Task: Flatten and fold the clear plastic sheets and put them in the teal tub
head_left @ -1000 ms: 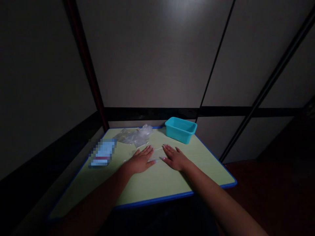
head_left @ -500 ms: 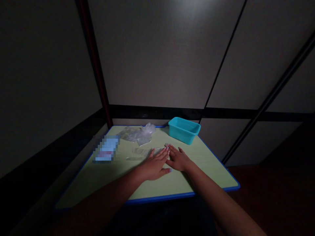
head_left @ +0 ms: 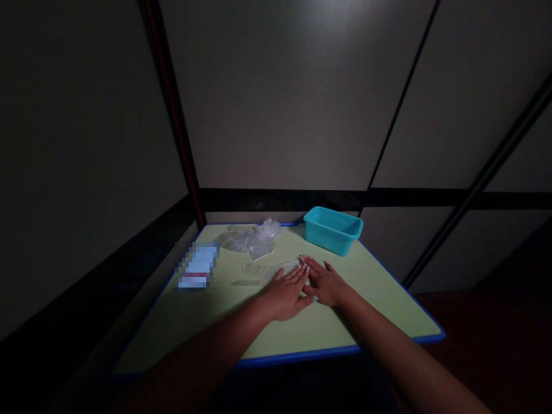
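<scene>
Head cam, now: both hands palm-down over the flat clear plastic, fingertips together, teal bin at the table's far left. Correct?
Bin side is wrong: the head view shows the teal bin at the table's far right. The rest stands: left hand and right hand palm-down over the flat clear plastic, fingertips together.

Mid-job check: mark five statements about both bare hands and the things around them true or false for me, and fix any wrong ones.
1. The bare left hand and bare right hand are both palm down. True.
2. The hands are held far apart. False: they are close together.
3. Flat clear plastic shows beside the left hand. True.
4. Crumpled clear plastic lies farther back on the blue-edged, pale green table. True.
5. The turquoise rectangular plastic box is tipped on its side. False: the box stands upright.
</scene>
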### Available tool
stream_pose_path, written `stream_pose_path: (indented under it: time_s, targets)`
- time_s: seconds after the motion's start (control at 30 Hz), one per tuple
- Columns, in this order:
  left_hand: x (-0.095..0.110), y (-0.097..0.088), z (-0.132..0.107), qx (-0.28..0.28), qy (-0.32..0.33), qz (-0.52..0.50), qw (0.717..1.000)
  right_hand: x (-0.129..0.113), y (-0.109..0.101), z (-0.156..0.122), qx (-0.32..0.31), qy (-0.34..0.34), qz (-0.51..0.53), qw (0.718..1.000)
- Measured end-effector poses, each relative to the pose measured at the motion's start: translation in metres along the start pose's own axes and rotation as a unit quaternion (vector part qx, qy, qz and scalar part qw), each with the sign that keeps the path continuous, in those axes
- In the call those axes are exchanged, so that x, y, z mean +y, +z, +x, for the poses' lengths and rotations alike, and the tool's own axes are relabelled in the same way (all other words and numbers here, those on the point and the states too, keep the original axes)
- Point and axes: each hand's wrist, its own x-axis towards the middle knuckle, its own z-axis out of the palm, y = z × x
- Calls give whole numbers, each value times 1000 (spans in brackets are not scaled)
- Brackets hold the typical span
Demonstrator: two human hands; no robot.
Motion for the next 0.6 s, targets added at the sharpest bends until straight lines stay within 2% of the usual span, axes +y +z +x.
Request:
stream_pose_path:
  time_s: [0.23, 0.43, 0.6]
  targets:
    - [2, 3, -2, 15, -33, -8, 999, 2, 1, 0, -4, 4, -10, 1000]
    - [-3, 5, -1, 28, -127, -4, 992, 0, -2, 0, -8, 13, -8, 1000]
    - [-7, 9, -1, 39, -141, 5, 989, -2, -1, -1, 1, 12, -14, 1000]
